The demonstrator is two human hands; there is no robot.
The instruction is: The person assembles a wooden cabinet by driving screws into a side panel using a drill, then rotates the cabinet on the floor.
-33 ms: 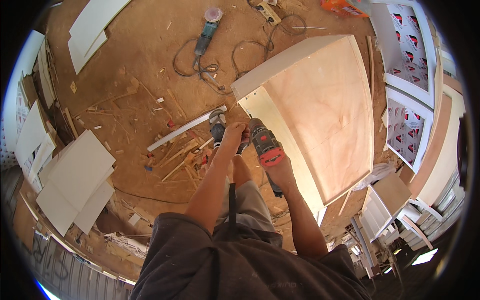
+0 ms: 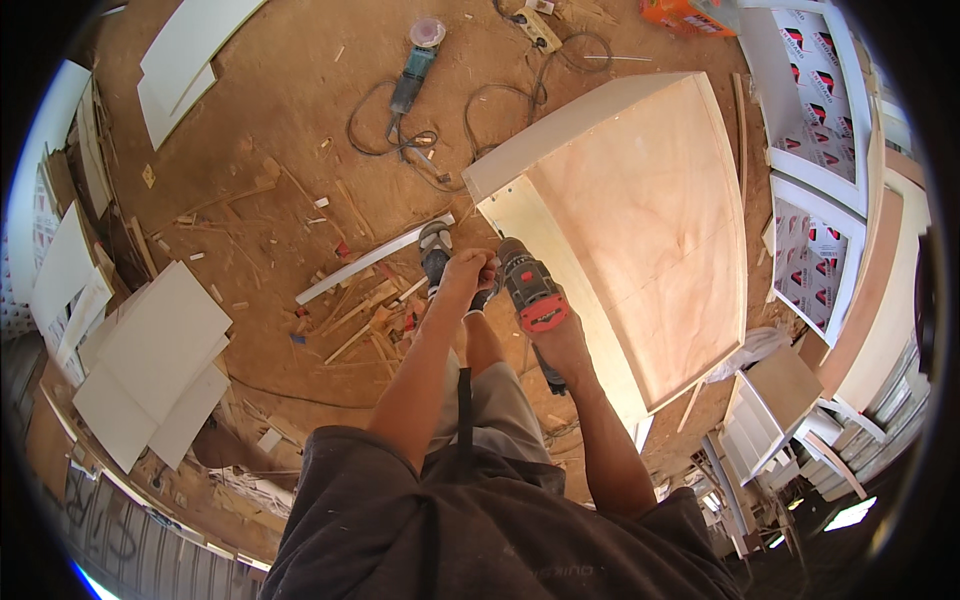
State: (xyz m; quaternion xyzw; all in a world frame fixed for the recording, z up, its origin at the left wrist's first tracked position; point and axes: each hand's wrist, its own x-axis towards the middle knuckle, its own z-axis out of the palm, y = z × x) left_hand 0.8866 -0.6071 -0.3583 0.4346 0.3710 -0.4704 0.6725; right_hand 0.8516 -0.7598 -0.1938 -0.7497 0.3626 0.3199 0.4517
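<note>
My right hand (image 2: 567, 350) is wrapped around the grip of a black and red cordless drill (image 2: 535, 292). A thin bit (image 2: 503, 235) points from its chuck toward the near left edge of a large wooden cabinet box (image 2: 640, 225). Whether the bit touches the wood I cannot tell. Just left of the chuck, my left hand (image 2: 468, 272) is closed with its fingers curled together. What those fingers hold, if anything, is hidden. A pale strip of board (image 2: 560, 270) runs along the box's side closest to me.
An angle grinder (image 2: 412, 80) with a looping cable lies beyond my feet, near a power strip (image 2: 540, 30). Wood offcuts (image 2: 370, 310) and a long white strip (image 2: 370, 258) litter the floor. White panels (image 2: 160, 350) lean at left; white-framed cabinets (image 2: 815, 250) stand at right.
</note>
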